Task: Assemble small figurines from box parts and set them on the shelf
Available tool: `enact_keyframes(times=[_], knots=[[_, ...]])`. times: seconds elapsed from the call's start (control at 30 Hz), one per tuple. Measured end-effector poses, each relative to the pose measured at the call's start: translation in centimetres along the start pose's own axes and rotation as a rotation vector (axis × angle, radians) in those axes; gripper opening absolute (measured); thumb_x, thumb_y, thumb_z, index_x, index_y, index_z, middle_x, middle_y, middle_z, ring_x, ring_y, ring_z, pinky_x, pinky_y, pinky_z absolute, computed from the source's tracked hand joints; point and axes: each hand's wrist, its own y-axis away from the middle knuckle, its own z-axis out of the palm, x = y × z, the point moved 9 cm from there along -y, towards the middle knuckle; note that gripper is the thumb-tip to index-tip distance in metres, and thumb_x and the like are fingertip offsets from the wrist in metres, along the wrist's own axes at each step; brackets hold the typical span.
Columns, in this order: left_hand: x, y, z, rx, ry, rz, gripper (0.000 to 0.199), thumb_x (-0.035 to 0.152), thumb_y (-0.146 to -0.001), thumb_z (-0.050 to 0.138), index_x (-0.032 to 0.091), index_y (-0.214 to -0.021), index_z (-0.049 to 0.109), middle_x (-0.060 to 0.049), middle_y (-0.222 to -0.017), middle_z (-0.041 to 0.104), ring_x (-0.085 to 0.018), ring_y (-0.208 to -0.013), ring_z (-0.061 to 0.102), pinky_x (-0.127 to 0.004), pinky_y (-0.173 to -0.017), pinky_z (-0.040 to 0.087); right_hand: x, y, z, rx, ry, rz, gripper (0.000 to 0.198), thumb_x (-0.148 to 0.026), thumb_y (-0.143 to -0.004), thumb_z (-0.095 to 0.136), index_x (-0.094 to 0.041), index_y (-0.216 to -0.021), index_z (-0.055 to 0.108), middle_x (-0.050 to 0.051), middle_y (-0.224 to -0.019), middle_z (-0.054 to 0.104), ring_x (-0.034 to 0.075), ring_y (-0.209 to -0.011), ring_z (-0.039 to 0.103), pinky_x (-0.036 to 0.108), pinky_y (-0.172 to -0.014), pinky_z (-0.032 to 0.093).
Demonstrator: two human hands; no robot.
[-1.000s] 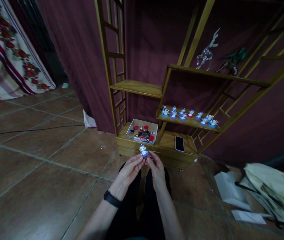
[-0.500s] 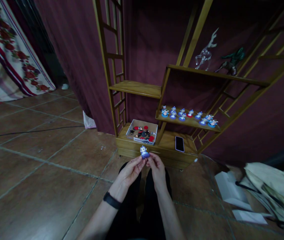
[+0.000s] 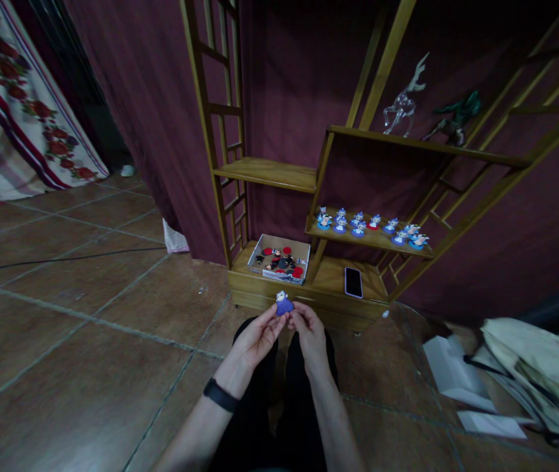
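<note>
Between my two hands is a small white-and-purple figurine (image 3: 284, 303) on a round purple base, held over my knees in front of the cabinet. My left hand (image 3: 262, 332) pinches the base from the left, with a dark band on that wrist. From the right, my right hand (image 3: 308, 326) grips the same base with thumb and fingers. The figurine is tipped so the underside of its base faces me. Just beyond the hands, an open cardboard box (image 3: 258, 247) holds several dark and red figure pieces. Similar figurines (image 3: 358, 227) stand in rows on the shelf to the right.
The wooden display cabinet (image 3: 269, 173) rises ahead. A phone (image 3: 353, 282) lies on its lower right board. A clear deer ornament (image 3: 401, 108) and a dark green statuette (image 3: 457, 118) stand higher up. White boxes (image 3: 456, 373) and a pale bag (image 3: 529, 354) are on the floor at right.
The figurine has tilted away from me in my fingers, so more of the purple base's underside shows. Both hands stay in nearly the same place.
</note>
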Motion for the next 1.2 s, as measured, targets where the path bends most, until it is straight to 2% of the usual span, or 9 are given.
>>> enact_keyframes(times=[0.17,0.37,0.57,0.77,0.9,1.1,1.2], knots=[[1.8,0.8,1.0,-0.034,-0.298,0.238,0.023,0.007,-0.065,0.07,0.009,-0.087,0.065,-0.009,-0.086,0.069,-0.013,-0.078,0.064,-0.021,-0.076,0.05,1.0,0.2,-0.1,-0.003,-0.033,0.064,0.033,-0.038,-0.076,0.057,-0.02,-0.104,0.061,0.004,-0.09,0.067,0.015,-0.076,0.06,0.029,-0.069,0.048],[3.1,1.6,1.3,0.04,-0.505,0.44,0.036,0.014,-0.056,0.077,0.013,-0.089,0.063,-0.004,-0.079,0.07,-0.011,-0.069,0.063,-0.024,-0.074,0.048,1.8,0.4,0.1,0.011,-0.122,0.132,0.036,-0.039,-0.073,0.061,-0.02,-0.103,0.062,0.005,-0.09,0.066,0.014,-0.073,0.059,0.028,-0.067,0.048],[2.9,1.8,1.9,0.01,-0.59,0.447,0.035,0.018,-0.059,0.074,0.014,-0.092,0.064,-0.005,-0.085,0.07,-0.014,-0.075,0.063,-0.027,-0.077,0.047,1.5,0.4,0.1,0.022,-0.16,0.165,0.034,-0.035,-0.068,0.066,-0.02,-0.098,0.064,0.002,-0.082,0.066,0.01,-0.061,0.054,0.024,-0.058,0.045],[3.1,2.3,2.2,0.012,-0.556,0.428,0.035,0.02,-0.063,0.072,0.012,-0.096,0.066,-0.009,-0.091,0.069,-0.017,-0.082,0.063,-0.03,-0.082,0.046,1.4,0.4,-0.1,0.014,-0.167,0.133,0.033,-0.035,-0.07,0.064,-0.02,-0.1,0.063,0.004,-0.092,0.066,0.012,-0.068,0.057,0.025,-0.062,0.047],[3.5,2.8,2.6,0.013,-0.517,0.445,0.026,0.019,-0.064,0.071,0.011,-0.089,0.068,-0.009,-0.086,0.069,-0.018,-0.079,0.063,-0.03,-0.079,0.047,1.4,0.3,-0.3,0.024,-0.166,0.102,0.033,-0.031,-0.069,0.065,-0.021,-0.1,0.062,0.004,-0.097,0.066,0.014,-0.075,0.059,0.026,-0.064,0.048],[4.2,3.6,3.2,0.013,-0.556,0.514,0.02,0.015,-0.063,0.071,0.013,-0.082,0.068,-0.006,-0.081,0.069,-0.015,-0.075,0.061,-0.024,-0.072,0.047,-0.3,0.5,0.2,-0.023,-0.126,0.024,0.032,-0.032,-0.071,0.063,-0.022,-0.101,0.062,0.006,-0.102,0.066,0.019,-0.088,0.059,0.029,-0.069,0.049],[4.5,4.0,3.6,-0.003,-0.567,0.551,0.024,0.015,-0.064,0.07,0.015,-0.088,0.066,-0.006,-0.082,0.069,-0.015,-0.078,0.061,-0.023,-0.074,0.046,-1.1,0.7,0.1,-0.006,-0.1,-0.017,0.029,-0.031,-0.072,0.062,-0.023,-0.1,0.062,0.004,-0.102,0.066,0.018,-0.088,0.059,0.03,-0.075,0.047]])
